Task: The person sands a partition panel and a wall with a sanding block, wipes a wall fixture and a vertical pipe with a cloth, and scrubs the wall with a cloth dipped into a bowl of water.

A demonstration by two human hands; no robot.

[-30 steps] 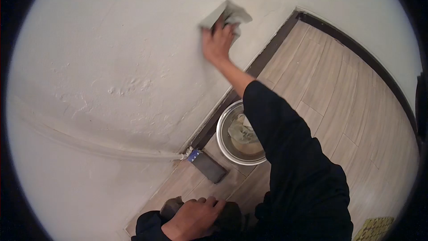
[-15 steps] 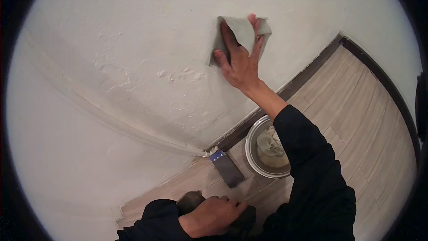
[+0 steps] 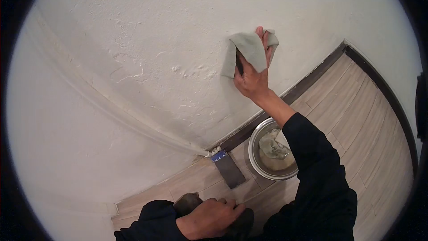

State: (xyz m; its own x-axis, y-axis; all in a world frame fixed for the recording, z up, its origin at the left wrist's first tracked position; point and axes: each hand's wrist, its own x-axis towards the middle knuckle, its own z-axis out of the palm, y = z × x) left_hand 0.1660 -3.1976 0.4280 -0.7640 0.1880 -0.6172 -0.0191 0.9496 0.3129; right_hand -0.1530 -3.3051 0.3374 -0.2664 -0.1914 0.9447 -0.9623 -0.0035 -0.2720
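My right hand (image 3: 254,80) presses a grey-green cloth (image 3: 249,48) against the white wall (image 3: 178,27). The cloth is folded over the hand, with a fingertip showing past its upper edge and a dark gap under the fold. At the bottom, my left hand (image 3: 211,218) is low, near my body, its fingers curled in and pressed together over something dark. Whatever lies under those fingers is hidden. Beside that hand a rounded brownish thing (image 3: 187,202) shows in part; I cannot tell what it is.
A metal basin (image 3: 252,151) with murky water and a wet cloth (image 3: 273,146) stands on the wood-look floor (image 3: 356,120), partly behind my right sleeve. A dark flat rectangle with a blue end (image 3: 230,172) lies by the dark baseboard (image 3: 307,76). Blistered paint (image 3: 194,71) marks the wall.
The cloth and my right hand sit slightly lower and further right in view, and the thumb has tucked in by the cloth. The whole view has shifted a little. My left hand stays low.
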